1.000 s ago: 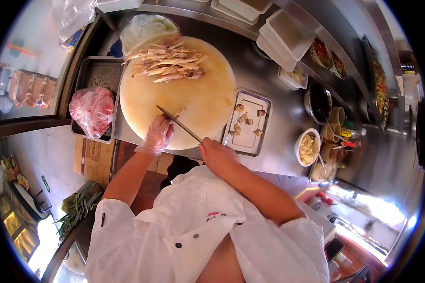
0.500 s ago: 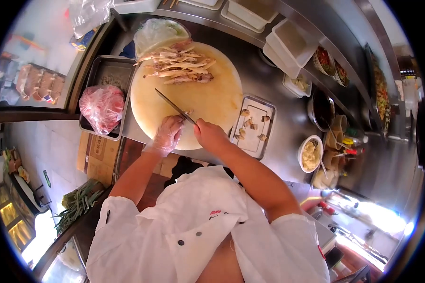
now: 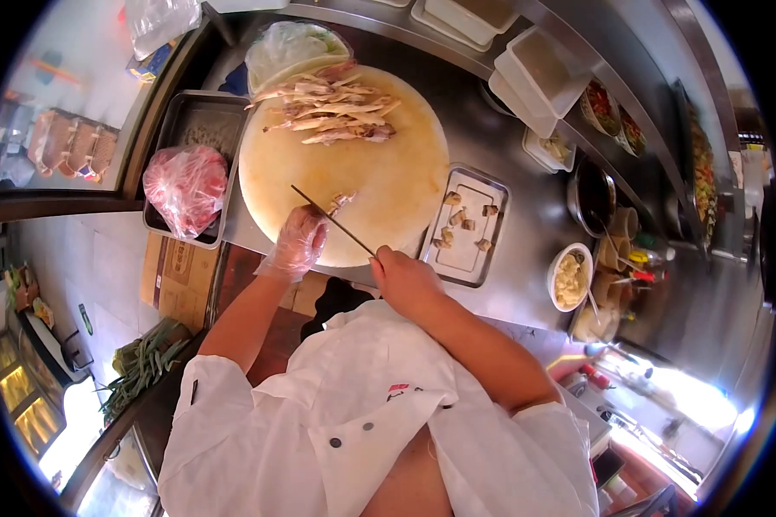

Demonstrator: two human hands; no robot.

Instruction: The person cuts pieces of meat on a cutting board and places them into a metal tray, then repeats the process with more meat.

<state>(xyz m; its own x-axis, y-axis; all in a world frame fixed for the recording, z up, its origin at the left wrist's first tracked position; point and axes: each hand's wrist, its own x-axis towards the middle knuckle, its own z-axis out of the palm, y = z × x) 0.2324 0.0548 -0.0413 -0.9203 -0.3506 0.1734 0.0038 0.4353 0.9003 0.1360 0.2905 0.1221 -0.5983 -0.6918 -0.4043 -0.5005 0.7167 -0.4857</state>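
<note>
My right hand (image 3: pixel 405 277) is closed round the handle of a kitchen knife (image 3: pixel 345 231), whose blade slants up and left over the near part of a round cutting board (image 3: pixel 379 185). Beside the blade, my left hand (image 3: pixel 304 234) wears a clear plastic glove, its fingers curled in close to the steel; I cannot tell what they hold. Just beyond the blade lie small cut meat pieces (image 3: pixel 342 202). A pile of long pale meat strips (image 3: pixel 336 108) covers the far side of the board.
Right of the board, a metal tray (image 3: pixel 467 269) bears several small brown chunks. A dark tray (image 3: pixel 230 146) on the left carries bagged red meat (image 3: pixel 185 189). A bowl of pale yellow food (image 3: pixel 571 277) stands at the right, and a plastic-covered bowl (image 3: pixel 289 50) at the back.
The knife and my right hand have come slightly nearer and right, the blade now seen more edge-on. More of the cut pieces shows beyond it. My gloved left hand stays beside the blade.
</note>
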